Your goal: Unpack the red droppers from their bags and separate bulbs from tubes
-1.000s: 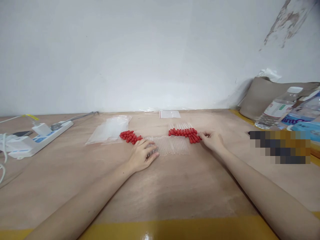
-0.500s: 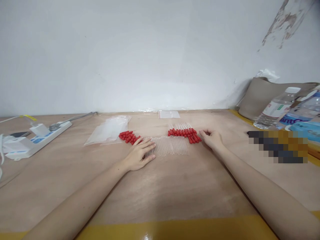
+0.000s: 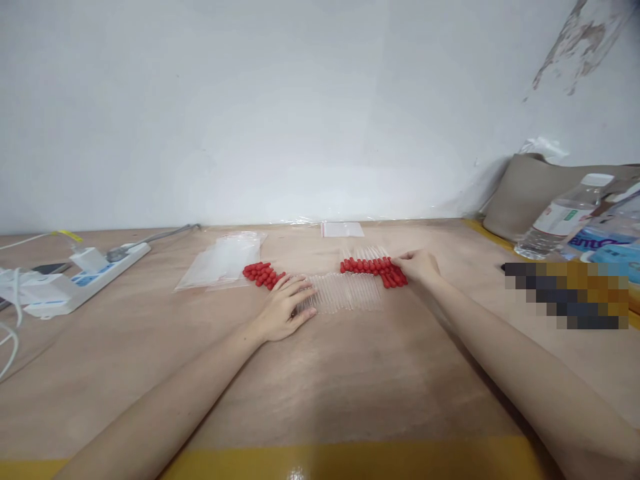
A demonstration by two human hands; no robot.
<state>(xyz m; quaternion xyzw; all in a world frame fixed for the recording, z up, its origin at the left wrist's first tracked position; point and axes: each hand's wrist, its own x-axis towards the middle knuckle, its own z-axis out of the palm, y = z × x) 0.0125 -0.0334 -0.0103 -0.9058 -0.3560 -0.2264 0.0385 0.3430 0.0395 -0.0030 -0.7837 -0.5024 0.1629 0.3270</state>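
Observation:
Clear glass droppers (image 3: 345, 297) with red rubber bulbs lie in rows on the wooden table (image 3: 350, 387). One bunch of red bulbs (image 3: 263, 274) sits at the left, another bunch of red bulbs (image 3: 375, 268) at the right. My left hand (image 3: 286, 308) lies flat with fingers spread on the left end of the glass tubes. My right hand (image 3: 419, 266) touches the right end of the right bulb row, fingers curled toward the bulbs; I cannot see whether it holds one.
Clear plastic bags (image 3: 223, 260) lie left of the droppers, and a small zip bag (image 3: 343, 229) lies near the wall. A white power strip (image 3: 83, 277) with plugs sits far left. A water bottle (image 3: 563, 217) and a beige bag (image 3: 530, 190) stand at the right.
My right hand has moved slightly left and farther away, onto the end of the right bulb row. My left hand stays flat on the tubes.

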